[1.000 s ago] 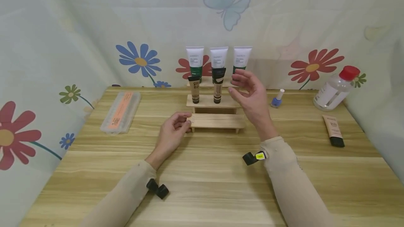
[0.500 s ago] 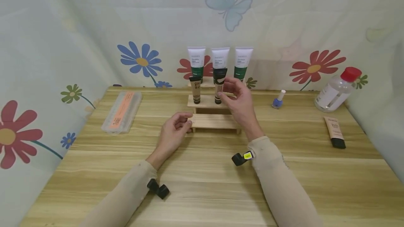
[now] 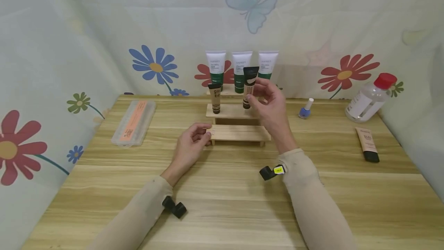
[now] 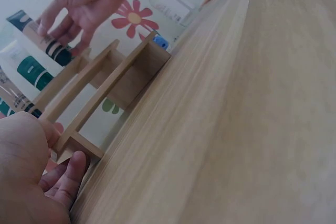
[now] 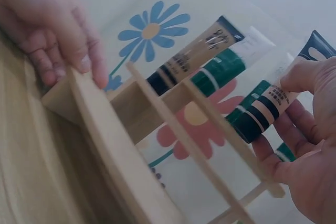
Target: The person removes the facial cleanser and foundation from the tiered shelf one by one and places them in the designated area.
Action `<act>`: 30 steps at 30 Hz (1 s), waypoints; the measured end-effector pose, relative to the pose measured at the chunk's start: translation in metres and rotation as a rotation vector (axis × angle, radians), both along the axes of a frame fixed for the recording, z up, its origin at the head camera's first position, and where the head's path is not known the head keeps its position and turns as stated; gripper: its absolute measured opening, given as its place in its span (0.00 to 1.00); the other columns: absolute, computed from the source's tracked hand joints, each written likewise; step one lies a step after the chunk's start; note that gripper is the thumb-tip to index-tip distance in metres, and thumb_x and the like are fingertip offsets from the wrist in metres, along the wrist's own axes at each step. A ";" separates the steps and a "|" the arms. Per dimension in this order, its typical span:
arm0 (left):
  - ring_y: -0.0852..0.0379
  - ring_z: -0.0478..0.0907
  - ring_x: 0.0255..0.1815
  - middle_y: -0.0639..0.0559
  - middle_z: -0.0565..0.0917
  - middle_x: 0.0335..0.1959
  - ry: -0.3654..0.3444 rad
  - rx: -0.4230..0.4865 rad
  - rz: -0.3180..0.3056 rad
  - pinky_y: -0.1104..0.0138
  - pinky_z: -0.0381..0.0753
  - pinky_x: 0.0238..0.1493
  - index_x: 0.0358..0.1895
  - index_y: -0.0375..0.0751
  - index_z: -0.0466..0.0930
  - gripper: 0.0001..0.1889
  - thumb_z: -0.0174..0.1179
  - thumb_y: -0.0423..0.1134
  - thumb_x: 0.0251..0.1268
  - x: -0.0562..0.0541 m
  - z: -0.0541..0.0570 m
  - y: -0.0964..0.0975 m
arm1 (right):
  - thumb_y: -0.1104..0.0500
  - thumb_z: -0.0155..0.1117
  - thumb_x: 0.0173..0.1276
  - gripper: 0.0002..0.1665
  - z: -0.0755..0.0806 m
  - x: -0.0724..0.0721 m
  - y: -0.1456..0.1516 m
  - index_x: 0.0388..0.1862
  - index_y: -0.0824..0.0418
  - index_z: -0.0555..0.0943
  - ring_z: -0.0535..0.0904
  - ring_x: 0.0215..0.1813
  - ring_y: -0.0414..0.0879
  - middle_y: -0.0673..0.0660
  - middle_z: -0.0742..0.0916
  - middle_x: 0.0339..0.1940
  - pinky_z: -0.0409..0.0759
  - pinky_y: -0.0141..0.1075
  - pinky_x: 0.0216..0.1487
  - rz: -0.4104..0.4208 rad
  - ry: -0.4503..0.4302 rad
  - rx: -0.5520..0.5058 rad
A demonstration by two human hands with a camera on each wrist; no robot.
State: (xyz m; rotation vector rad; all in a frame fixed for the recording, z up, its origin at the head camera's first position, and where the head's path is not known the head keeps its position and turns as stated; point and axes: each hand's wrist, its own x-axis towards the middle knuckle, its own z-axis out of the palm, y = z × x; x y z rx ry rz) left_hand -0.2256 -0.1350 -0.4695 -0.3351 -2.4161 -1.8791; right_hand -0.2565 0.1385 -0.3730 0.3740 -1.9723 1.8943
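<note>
My left hand holds the left end of the lowest step of a three-tier wooden display rack, thumb in front. Between the thumb and fingers of my right hand is a small beige tube with black ends, tilted slightly. In the left wrist view that tube hangs over the rack, its lower end free. A matching beige tube stands at the left of the middle tier. Three white-and-green tubes stand in a row on the top tier; the right one is partly covered by my right hand.
Left of the rack lies a clear plastic case with an orange label. To the right are a blue nail polish bottle, a clear bottle with a red cap, and a BB cream tube lying flat. A floral curtain hangs behind.
My right hand came in from the right, took hold of the right-hand beige tube on the middle tier, and raised it slightly up and to the right. My left hand stayed on the rack.
</note>
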 end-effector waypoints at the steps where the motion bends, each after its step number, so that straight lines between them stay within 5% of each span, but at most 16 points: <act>1: 0.42 0.91 0.45 0.40 0.89 0.51 0.001 0.000 -0.002 0.61 0.94 0.47 0.64 0.47 0.88 0.12 0.66 0.39 0.85 0.000 0.000 0.001 | 0.68 0.74 0.77 0.25 0.003 0.001 0.002 0.71 0.61 0.83 0.86 0.57 0.50 0.61 0.89 0.60 0.90 0.34 0.57 -0.003 0.014 -0.008; 17: 0.48 0.91 0.44 0.43 0.88 0.49 -0.004 -0.010 0.000 0.65 0.94 0.45 0.63 0.47 0.88 0.12 0.66 0.38 0.85 -0.001 -0.003 0.007 | 0.70 0.74 0.76 0.25 0.031 0.024 0.076 0.69 0.59 0.87 0.85 0.56 0.51 0.55 0.89 0.55 0.90 0.28 0.53 -0.165 0.160 -0.045; 30: 0.46 0.91 0.45 0.42 0.88 0.51 -0.007 -0.010 0.007 0.65 0.94 0.47 0.64 0.46 0.88 0.13 0.66 0.38 0.84 -0.001 0.000 0.001 | 0.67 0.74 0.77 0.25 0.039 0.053 0.144 0.71 0.56 0.86 0.83 0.55 0.47 0.50 0.89 0.52 0.87 0.23 0.49 -0.385 0.118 0.076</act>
